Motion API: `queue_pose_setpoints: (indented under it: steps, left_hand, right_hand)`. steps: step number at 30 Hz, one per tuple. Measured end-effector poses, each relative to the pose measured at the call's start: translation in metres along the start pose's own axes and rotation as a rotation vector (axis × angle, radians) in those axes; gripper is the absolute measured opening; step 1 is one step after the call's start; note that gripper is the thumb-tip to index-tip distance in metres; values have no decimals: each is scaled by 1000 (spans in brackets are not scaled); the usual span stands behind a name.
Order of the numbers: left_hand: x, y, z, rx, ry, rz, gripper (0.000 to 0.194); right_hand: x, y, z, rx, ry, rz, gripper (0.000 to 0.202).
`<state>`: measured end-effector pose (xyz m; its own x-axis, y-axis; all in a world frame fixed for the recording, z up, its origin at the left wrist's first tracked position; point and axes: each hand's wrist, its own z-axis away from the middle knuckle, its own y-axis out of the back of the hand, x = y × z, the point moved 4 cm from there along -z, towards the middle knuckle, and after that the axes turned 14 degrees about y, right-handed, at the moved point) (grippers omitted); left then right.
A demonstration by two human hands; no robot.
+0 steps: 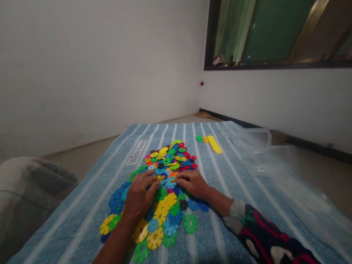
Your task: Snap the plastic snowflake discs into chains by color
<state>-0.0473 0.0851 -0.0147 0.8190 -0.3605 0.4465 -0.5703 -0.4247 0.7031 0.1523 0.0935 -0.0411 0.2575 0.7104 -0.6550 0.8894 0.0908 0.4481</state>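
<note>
Many notched plastic discs in several colours lie heaped on a striped blue cloth. Over the left side of the heap, my left hand has its thumb and fingers bent together on a yellow disc. My right hand pinches another small yellow disc at the heap's right side. Between the hands lies a light blue disc. Nearer me are a green disc and a yellow disc.
A row of yellow discs and a green disc sit apart at the back. Clear plastic containers stand on the right. Grey fabric is at the left, and a window is on the far wall.
</note>
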Motion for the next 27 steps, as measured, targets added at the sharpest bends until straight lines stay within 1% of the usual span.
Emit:
queue_pose_setpoints:
  steps: [4, 7, 12, 16, 19, 21, 23, 24, 25, 27]
  left_hand:
    - [18, -7, 6, -123, -40, 125, 30]
    - [22, -10, 8, -180, -2, 167, 31]
    - [26, -10, 8, -231, 46, 215, 35]
    - [27, -12, 9, -253, 53, 225, 36]
    - [27, -15, 10, -251, 36, 210, 36]
    - [27, -16, 11, -228, 13, 186, 37]
    - [25, -15, 10, -182, 2, 151, 37]
    - [23, -14, 10, -154, 2, 133, 36]
    - [22, -13, 10, -128, 5, 119, 35]
    - [17, -10, 9, -83, 19, 98, 33]
  right_hand:
    - [1, -1, -1, 8, 5, 7, 14]
    - [3, -3, 0, 15, 10, -6, 15]
    - [4, -4, 0, -29, 15, -7, 12]
    - [5, -5, -1, -24, 6, -28, 10]
    - [4, -6, -1, -19, -7, -57, 9]
    - [5, -5, -2, -34, -15, -71, 9]
    - [10, 2, -6, -66, -19, -72, 9]
    - [14, 9, -9, -75, -26, -57, 9]
    - [21, 18, -12, -78, -44, -29, 9]
    - [40, 47, -20, -19, -130, 114, 12]
